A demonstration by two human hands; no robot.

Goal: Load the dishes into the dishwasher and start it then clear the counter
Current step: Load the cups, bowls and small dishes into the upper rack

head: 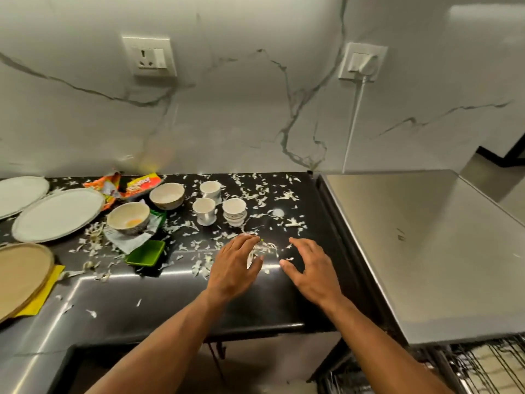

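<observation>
Black bench: the glossy dark stone bench (176,302) carries the dishes and is littered with white shredded scraps (264,248).
Writing: an orange and yellow torn snack wrapper (136,186) far beyond the left fingers shows red lettering, upside down and too blurred to read.
Left hand: the left hand (235,268) lies palm down on the bench, fingers (244,241) straight and close together, their tips touching a small heap of scraps.
Right hand: the right hand (309,265) hovers just beside that heap, fingers (301,244) spread and slightly curved, holding nothing.
Cups: three small white cups (217,204) stand just beyond the left fingertips.
Bowls: two cream ceramic bowls (147,209) sit further left of the cups; the nearer one has an orange smear inside.
Green tray: a small square green tray (146,253) lies left of the left fingers.
Plates: two pale oval plates (56,214) and a tan round plate (22,271) are cut off by the left edge.
Dishwasher: a steel-topped dishwasher (426,251) stands right of the right fingers; its wire rack (483,362) is only partly seen, at the bottom corner.
</observation>
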